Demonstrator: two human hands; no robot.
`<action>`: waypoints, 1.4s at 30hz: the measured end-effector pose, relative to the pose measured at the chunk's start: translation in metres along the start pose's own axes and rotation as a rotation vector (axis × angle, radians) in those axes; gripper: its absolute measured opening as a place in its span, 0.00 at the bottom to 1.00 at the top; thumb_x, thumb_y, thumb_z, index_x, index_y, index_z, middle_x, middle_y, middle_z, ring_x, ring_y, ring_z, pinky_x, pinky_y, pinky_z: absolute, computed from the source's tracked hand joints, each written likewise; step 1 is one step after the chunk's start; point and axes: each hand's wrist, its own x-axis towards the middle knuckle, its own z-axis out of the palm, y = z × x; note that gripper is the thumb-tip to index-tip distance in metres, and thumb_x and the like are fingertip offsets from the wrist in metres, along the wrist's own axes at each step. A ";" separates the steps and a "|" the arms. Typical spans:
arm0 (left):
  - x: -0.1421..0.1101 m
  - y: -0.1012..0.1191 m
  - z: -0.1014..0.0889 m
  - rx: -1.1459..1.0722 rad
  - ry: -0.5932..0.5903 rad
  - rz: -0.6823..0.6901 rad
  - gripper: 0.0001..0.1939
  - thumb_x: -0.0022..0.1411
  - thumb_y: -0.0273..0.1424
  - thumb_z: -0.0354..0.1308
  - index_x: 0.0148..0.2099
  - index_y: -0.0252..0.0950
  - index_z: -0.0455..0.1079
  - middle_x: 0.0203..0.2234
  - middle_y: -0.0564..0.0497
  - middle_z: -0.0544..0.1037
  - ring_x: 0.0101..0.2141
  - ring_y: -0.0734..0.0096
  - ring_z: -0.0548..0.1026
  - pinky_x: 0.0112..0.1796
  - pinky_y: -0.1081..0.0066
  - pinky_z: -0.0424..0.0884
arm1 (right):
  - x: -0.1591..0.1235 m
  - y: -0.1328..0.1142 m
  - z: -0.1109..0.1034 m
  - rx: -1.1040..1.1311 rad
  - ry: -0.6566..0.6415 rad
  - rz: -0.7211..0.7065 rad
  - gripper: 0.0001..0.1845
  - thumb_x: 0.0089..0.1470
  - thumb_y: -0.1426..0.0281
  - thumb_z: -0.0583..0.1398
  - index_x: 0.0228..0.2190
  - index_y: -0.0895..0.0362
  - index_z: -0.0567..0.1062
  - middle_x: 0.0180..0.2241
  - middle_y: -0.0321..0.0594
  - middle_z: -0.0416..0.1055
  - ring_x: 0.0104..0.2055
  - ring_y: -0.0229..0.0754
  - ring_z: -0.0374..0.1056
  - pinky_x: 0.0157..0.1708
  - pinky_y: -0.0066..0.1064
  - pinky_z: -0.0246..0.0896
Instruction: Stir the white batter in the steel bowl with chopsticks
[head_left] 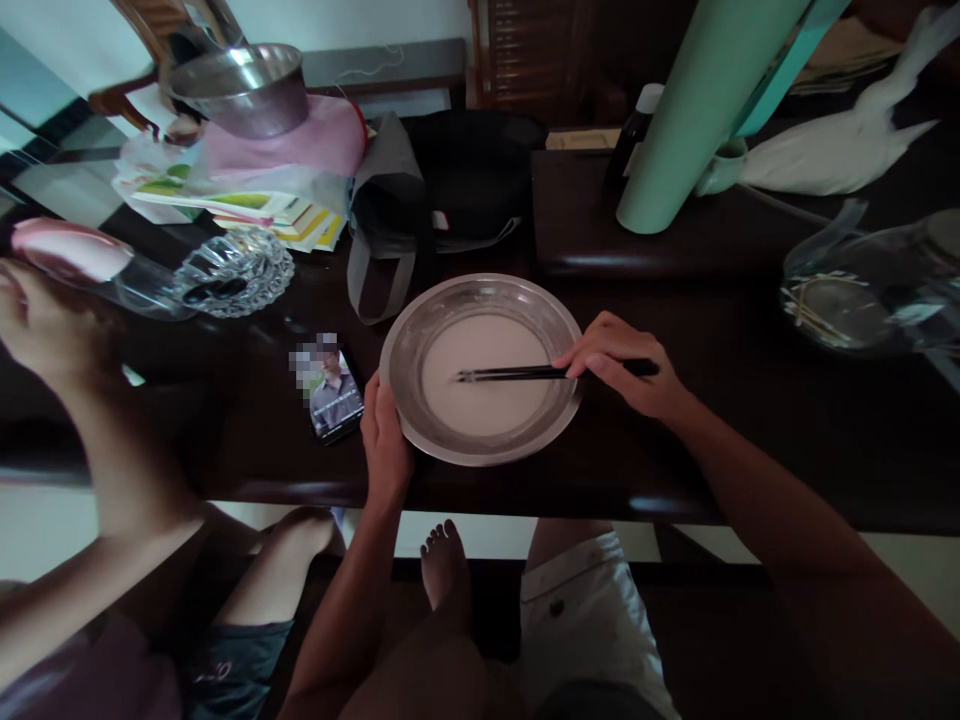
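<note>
A wide, shallow metal basin (406,350) stands on the dark table in front of me, with a pale, milky liquid (487,340) in it. My left hand (386,445) grips the basin's left side, its fingers partly hidden at the rim. In my right hand (622,365) is a pair of black chopsticks (521,374) with silvery tips. They lie almost level over the basin, pointing left, and their tips are at the liquid near its middle. The right fingers are closed around the sticks close to the basin's right rim.
A phone (336,395) showing a video lies left of the basin. Behind are a glass dish (240,270), a dark bag (472,170), a green cylinder (686,130) and another metal bowl (262,95). A clear container (847,300) stands right. At left is another person's arm (124,450).
</note>
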 end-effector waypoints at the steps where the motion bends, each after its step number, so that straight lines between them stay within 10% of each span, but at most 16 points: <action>1: 0.000 -0.001 0.000 -0.004 0.000 0.001 0.29 0.74 0.51 0.47 0.56 0.33 0.73 0.53 0.44 0.73 0.52 0.64 0.71 0.53 0.71 0.67 | 0.000 0.000 0.000 -0.007 0.031 0.010 0.16 0.65 0.66 0.57 0.29 0.49 0.82 0.32 0.35 0.83 0.35 0.44 0.74 0.40 0.43 0.65; 42: 0.000 0.001 0.000 0.009 -0.007 0.009 0.30 0.74 0.52 0.45 0.55 0.31 0.72 0.53 0.43 0.73 0.52 0.63 0.71 0.54 0.71 0.67 | 0.000 0.000 0.001 -0.014 0.050 0.008 0.16 0.66 0.65 0.57 0.29 0.49 0.82 0.32 0.36 0.83 0.34 0.43 0.73 0.39 0.42 0.65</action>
